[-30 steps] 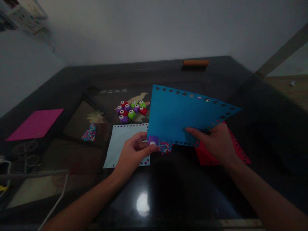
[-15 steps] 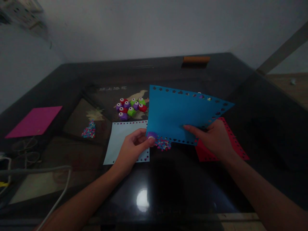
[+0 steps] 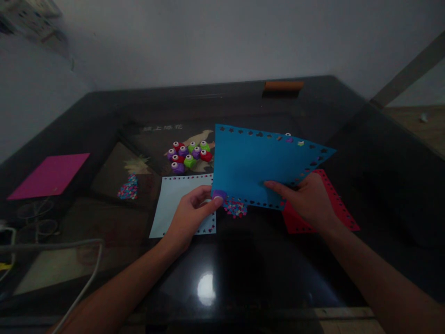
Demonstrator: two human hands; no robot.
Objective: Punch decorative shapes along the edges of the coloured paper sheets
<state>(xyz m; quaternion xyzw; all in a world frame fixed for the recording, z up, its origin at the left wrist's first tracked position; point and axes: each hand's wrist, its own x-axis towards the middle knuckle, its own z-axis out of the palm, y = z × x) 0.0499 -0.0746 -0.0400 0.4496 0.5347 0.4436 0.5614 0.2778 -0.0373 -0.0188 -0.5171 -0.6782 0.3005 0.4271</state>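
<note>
A blue sheet of paper, with small shapes punched along its edges, is raised above the table. My right hand grips its lower right part, thumb on the front and the other fingers behind. My left hand is closed around a purple paper punch at the sheet's lower left corner, with the thumb pressed on the punch. Below that corner lies a pile of small punched-out pieces. A pale blue sheet with punched edges lies under my left hand. A red punched sheet lies beneath my right hand.
Several red, green and purple paper punches are grouped behind the pale sheet. Further left are another heap of pieces and a pink sheet. A brown roll lies at the back; a white cable crosses the front left.
The blue sheet's right corner has shifted very slightly left. Both hands keep their holds, almost still.
</note>
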